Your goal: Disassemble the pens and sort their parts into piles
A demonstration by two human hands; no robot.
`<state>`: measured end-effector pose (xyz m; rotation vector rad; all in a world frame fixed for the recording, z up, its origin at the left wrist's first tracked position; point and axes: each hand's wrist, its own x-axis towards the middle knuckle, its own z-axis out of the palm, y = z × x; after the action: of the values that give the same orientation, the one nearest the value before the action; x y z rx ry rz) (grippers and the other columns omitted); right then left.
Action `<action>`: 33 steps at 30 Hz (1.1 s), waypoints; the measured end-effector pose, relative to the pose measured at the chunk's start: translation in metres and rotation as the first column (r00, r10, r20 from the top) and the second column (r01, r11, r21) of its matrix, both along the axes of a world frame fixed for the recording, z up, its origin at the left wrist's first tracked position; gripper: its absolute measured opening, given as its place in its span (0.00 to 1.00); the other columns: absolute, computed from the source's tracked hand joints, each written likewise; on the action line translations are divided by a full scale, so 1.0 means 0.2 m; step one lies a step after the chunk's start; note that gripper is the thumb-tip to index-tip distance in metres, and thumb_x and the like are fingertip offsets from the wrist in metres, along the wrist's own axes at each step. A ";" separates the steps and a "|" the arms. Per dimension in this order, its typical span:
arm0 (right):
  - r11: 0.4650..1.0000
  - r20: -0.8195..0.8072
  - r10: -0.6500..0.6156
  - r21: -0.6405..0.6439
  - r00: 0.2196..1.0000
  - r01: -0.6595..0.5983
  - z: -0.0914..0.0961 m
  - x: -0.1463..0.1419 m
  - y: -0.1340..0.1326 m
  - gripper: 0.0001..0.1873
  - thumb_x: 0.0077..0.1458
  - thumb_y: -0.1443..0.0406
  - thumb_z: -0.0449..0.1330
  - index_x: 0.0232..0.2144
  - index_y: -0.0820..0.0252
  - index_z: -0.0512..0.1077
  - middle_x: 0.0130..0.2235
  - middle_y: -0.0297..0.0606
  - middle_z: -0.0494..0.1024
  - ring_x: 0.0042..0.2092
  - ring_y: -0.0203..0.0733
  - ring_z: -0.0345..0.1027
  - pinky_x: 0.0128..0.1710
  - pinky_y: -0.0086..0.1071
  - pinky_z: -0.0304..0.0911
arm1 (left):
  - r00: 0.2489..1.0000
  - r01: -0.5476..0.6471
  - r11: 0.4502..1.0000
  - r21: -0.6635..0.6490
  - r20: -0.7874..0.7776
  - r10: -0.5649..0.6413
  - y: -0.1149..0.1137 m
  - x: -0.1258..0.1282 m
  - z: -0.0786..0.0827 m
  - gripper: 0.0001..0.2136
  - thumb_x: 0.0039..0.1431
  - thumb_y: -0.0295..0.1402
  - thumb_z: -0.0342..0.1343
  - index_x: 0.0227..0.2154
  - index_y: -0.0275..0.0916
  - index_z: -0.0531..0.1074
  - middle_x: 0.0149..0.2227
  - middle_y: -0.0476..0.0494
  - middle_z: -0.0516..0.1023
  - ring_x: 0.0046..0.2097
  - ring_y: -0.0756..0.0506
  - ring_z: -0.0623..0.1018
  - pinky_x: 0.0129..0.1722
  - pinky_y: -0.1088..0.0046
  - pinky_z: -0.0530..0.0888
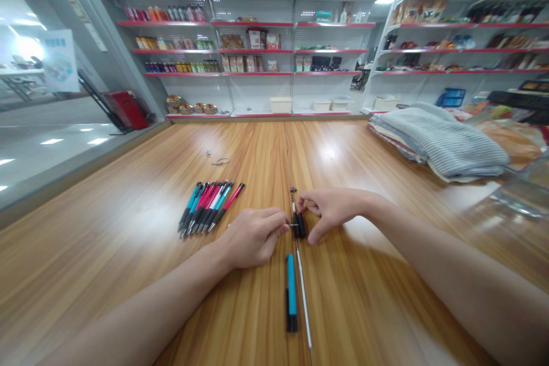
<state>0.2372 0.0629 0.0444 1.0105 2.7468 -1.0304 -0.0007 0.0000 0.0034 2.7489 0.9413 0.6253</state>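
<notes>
My left hand pinches a thin metal pen part between thumb and fingertips. My right hand curls around two short black pen sections, which stand close together on the wooden table, with a thin white piece just above them. Below my hands lie a blue-and-black pen barrel and a long white ink refill. To the left of my left hand, several pink and blue retractable pens lie side by side. A small dark pen part sits beyond my right fingers.
Small metal bits lie farther along the table. Folded striped textiles are piled at the right. Shelves of packaged goods line the back wall, and a red case on a hand truck stands at the far left.
</notes>
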 end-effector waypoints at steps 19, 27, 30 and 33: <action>0.992 0.009 -0.014 0.127 1.000 0.012 -0.01 -0.03 -0.03 0.30 0.39 0.53 0.68 0.41 0.62 0.66 0.32 0.33 0.68 0.32 0.36 0.60 0.28 0.27 0.52 | 1.000 0.008 1.000 0.028 0.013 -0.008 0.00 0.01 0.00 0.10 0.64 0.29 0.44 0.39 0.38 0.70 0.35 0.42 0.75 0.38 0.47 0.76 0.37 0.73 0.73; 1.000 0.032 -0.006 0.030 0.999 0.005 0.00 0.00 -0.01 0.24 0.44 0.60 0.65 0.43 0.61 0.64 0.25 0.26 0.62 0.25 0.31 0.57 0.25 0.25 0.51 | 1.000 0.010 0.999 0.031 0.020 -0.011 -0.01 0.01 0.01 0.10 0.64 0.29 0.44 0.38 0.37 0.70 0.34 0.42 0.75 0.37 0.48 0.76 0.37 0.74 0.73; 0.999 0.007 -0.020 0.047 1.000 0.019 -0.02 -0.01 -0.01 0.22 0.45 0.62 0.64 0.42 0.62 0.65 0.25 0.26 0.63 0.25 0.31 0.58 0.25 0.25 0.51 | 0.999 0.011 0.998 0.057 0.042 -0.013 -0.01 0.01 0.01 0.10 0.63 0.29 0.44 0.37 0.38 0.71 0.33 0.43 0.75 0.35 0.48 0.76 0.36 0.75 0.73; 0.998 -0.008 -0.037 0.049 0.999 0.037 -0.03 -0.01 -0.01 0.16 0.47 0.65 0.61 0.40 0.62 0.66 0.25 0.28 0.65 0.26 0.32 0.59 0.26 0.25 0.51 | 0.998 0.008 0.997 0.074 0.055 -0.012 -0.01 0.01 0.01 0.10 0.64 0.30 0.44 0.37 0.38 0.71 0.32 0.43 0.75 0.34 0.48 0.76 0.34 0.75 0.73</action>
<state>0.2345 0.0615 0.0379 1.0700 2.7830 -0.9776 0.0008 -0.0013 0.0051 2.7826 0.9096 0.7445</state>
